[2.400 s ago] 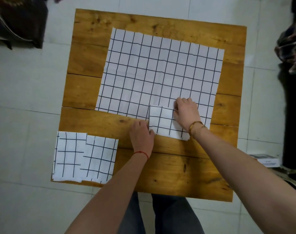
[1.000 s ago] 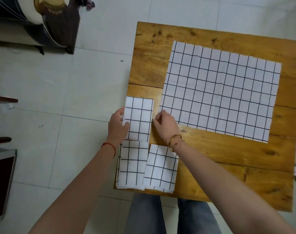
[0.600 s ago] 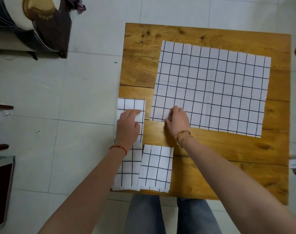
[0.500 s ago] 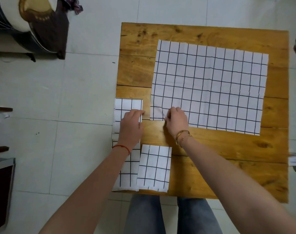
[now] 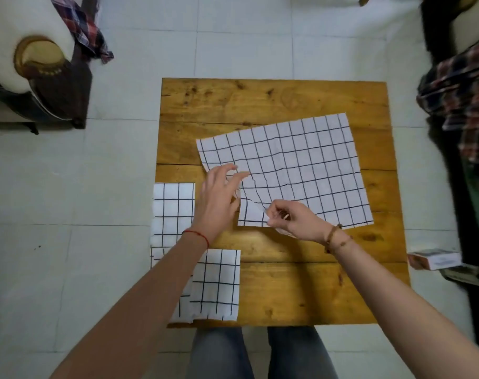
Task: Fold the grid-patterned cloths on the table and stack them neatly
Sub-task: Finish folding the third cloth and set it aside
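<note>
A large white grid-patterned cloth (image 5: 295, 165) lies spread and skewed on the wooden table (image 5: 274, 102). My right hand (image 5: 293, 220) pinches its lifted near-left corner. Just left of it, my left hand (image 5: 219, 201) hovers over the rumpled left edge, fingers apart and holding nothing. Three folded grid cloths sit along the table's left edge: one (image 5: 172, 212) beside my left wrist, one (image 5: 216, 283) at the near corner, and a third (image 5: 182, 307) mostly hidden under my left forearm.
A dark wooden chair with a white cushion (image 5: 41, 69) stands on the tiled floor at the far left, with a plaid garment (image 5: 82, 28) draped on it. More plaid fabric (image 5: 462, 91) is at the right. A small box (image 5: 435, 259) lies by the table's right edge.
My left hand left the folded cloth at the table's left edge and moved onto the large cloth. My right hand pinched the cloth's near-left corner and the cloth slid nearer, turning askew.
</note>
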`<act>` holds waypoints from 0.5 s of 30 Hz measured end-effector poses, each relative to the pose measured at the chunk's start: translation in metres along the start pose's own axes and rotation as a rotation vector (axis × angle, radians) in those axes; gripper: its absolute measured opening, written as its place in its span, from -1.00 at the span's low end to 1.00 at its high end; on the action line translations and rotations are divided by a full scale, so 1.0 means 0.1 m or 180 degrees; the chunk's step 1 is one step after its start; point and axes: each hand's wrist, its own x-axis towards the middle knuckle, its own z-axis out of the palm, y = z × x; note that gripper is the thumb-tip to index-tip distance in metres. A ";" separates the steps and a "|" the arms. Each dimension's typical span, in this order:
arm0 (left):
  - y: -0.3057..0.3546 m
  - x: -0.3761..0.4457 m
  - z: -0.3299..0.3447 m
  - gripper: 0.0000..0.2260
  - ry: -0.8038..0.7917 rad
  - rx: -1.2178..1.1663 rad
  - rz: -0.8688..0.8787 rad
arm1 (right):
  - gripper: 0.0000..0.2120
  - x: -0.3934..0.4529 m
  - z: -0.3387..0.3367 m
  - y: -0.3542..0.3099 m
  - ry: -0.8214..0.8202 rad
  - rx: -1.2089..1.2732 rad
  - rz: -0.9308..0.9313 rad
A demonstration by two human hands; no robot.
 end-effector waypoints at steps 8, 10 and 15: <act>0.79 0.04 -0.30 -0.94 -0.0476 -0.0226 0.0073 | -0.51 -0.72 -0.40 -0.44 0.0763 -0.0619 -0.0233; 1.01 0.04 -0.42 -0.94 -0.0480 -0.0148 0.0096 | -0.41 -0.84 -0.47 -0.59 0.0862 -0.1187 -0.0414; 1.52 0.11 -0.73 -0.85 -0.0343 0.0080 0.0231 | -0.64 -1.10 -0.65 -1.01 0.1387 -0.2123 -0.0920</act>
